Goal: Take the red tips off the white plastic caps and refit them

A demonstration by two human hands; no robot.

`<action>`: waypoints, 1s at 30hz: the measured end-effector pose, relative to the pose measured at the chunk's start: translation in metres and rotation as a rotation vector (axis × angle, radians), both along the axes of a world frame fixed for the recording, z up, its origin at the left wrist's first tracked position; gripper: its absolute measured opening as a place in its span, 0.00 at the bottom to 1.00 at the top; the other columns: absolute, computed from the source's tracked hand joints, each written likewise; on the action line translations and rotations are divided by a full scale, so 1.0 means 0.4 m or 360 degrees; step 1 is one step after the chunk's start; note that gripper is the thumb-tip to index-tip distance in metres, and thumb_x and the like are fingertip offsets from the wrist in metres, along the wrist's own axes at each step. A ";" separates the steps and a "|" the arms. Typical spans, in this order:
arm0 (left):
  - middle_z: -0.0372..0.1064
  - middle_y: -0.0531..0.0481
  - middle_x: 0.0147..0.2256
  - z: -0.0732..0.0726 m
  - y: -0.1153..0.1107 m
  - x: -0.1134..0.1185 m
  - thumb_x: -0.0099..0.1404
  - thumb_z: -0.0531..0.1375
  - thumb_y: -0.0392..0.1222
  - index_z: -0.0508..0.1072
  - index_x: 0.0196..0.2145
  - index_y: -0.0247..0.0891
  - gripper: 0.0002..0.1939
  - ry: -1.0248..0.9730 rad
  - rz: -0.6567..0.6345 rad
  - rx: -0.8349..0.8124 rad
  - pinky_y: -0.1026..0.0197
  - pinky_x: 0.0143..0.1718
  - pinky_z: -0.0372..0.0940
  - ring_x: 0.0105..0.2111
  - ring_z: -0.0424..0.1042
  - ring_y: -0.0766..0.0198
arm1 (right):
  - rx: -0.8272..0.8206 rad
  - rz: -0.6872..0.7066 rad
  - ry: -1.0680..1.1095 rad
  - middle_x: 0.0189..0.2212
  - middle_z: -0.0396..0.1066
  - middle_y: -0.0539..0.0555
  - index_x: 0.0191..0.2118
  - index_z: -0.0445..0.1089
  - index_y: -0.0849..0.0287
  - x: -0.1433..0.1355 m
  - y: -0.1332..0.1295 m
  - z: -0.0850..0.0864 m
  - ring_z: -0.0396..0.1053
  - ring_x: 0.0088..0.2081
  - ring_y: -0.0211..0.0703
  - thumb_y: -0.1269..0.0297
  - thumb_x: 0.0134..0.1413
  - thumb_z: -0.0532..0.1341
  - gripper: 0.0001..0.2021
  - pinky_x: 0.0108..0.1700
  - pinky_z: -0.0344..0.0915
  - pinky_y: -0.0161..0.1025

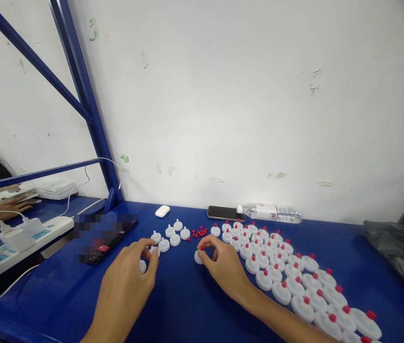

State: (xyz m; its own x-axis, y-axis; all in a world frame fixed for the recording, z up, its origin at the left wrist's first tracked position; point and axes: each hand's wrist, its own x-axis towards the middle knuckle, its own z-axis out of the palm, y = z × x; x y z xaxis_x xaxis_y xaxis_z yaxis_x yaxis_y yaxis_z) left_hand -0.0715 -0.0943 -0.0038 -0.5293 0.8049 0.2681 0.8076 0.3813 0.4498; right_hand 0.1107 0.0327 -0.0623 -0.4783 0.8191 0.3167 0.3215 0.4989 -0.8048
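My right hand (225, 267) pinches a small red cap (202, 248) seated on the spout of a round white lid (198, 257) at the middle of the blue table. My left hand (128, 274) hovers at the left group of white lids, its thumb and index finger apart around one lid (155, 251), which they partly hide. Lids in this group have bare spouts, such as the one at the back (178, 225). Loose red caps (199, 232) lie in a small pile between the groups. To the right, many white lids with red caps (264, 280) stand in slanting rows.
Along the wall lie a white earphone case (162, 211), a phone (226, 213) and a clear plastic bottle (271, 212). A dark phone (114, 242) rests at left, near a power strip (23, 247). Another person's hand (7, 209) shows beyond the blue frame (83, 90). A dark plastic bag (398, 250) sits at right.
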 end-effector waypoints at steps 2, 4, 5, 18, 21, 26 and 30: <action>0.76 0.45 0.43 0.020 -0.014 -0.024 0.71 0.47 0.52 0.71 0.50 0.43 0.19 0.0124 0.0123 -0.0200 0.53 0.38 0.60 0.43 0.74 0.48 | 0.0113 -0.0153 -0.0042 0.41 0.77 0.50 0.42 0.73 0.52 0.000 0.006 -0.009 0.72 0.31 0.43 0.69 0.58 0.59 0.09 0.38 0.67 0.42; 0.77 0.45 0.43 0.030 -0.020 -0.039 0.72 0.45 0.49 0.71 0.51 0.42 0.20 0.0129 0.0181 -0.0354 0.53 0.38 0.60 0.44 0.75 0.47 | 0.0242 -0.0233 -0.0054 0.49 0.73 0.52 0.47 0.72 0.51 0.002 0.002 -0.011 0.74 0.37 0.45 0.71 0.59 0.56 0.13 0.42 0.69 0.45; 0.78 0.45 0.43 0.032 -0.021 -0.042 0.72 0.45 0.47 0.71 0.52 0.42 0.20 0.0134 0.0204 -0.0406 0.53 0.38 0.61 0.44 0.75 0.46 | 0.0319 -0.0235 -0.0053 0.53 0.71 0.54 0.49 0.72 0.51 0.003 -0.004 -0.009 0.74 0.39 0.45 0.71 0.60 0.55 0.15 0.43 0.70 0.45; 0.76 0.43 0.44 0.001 -0.013 -0.033 0.72 0.47 0.40 0.71 0.53 0.40 0.18 0.0326 0.0216 -0.0585 0.52 0.34 0.60 0.43 0.76 0.43 | 0.0699 0.0426 -0.0725 0.69 0.55 0.62 0.69 0.57 0.63 -0.011 -0.043 -0.003 0.55 0.68 0.56 0.62 0.68 0.53 0.27 0.69 0.54 0.54; 0.75 0.41 0.44 0.004 -0.018 -0.038 0.73 0.45 0.40 0.73 0.47 0.39 0.17 0.0373 0.0213 -0.0624 0.53 0.32 0.58 0.41 0.77 0.43 | 0.0737 0.0373 -0.0794 0.70 0.52 0.64 0.69 0.57 0.65 -0.029 -0.033 -0.001 0.55 0.67 0.60 0.61 0.68 0.52 0.28 0.68 0.56 0.56; 0.75 0.46 0.41 0.013 -0.015 -0.020 0.72 0.45 0.38 0.73 0.38 0.42 0.16 0.0243 0.0095 -0.0642 0.54 0.32 0.57 0.40 0.76 0.47 | 0.0863 0.0324 -0.0723 0.65 0.62 0.61 0.64 0.65 0.65 -0.047 -0.025 -0.002 0.62 0.61 0.59 0.61 0.69 0.52 0.23 0.63 0.62 0.56; 0.76 0.49 0.40 0.008 -0.004 0.015 0.70 0.50 0.38 0.74 0.38 0.43 0.12 0.0084 -0.0090 -0.0590 0.55 0.36 0.59 0.41 0.76 0.52 | 0.0821 0.0300 -0.0579 0.51 0.73 0.57 0.56 0.71 0.60 -0.041 -0.027 -0.001 0.68 0.52 0.51 0.68 0.68 0.52 0.17 0.57 0.68 0.50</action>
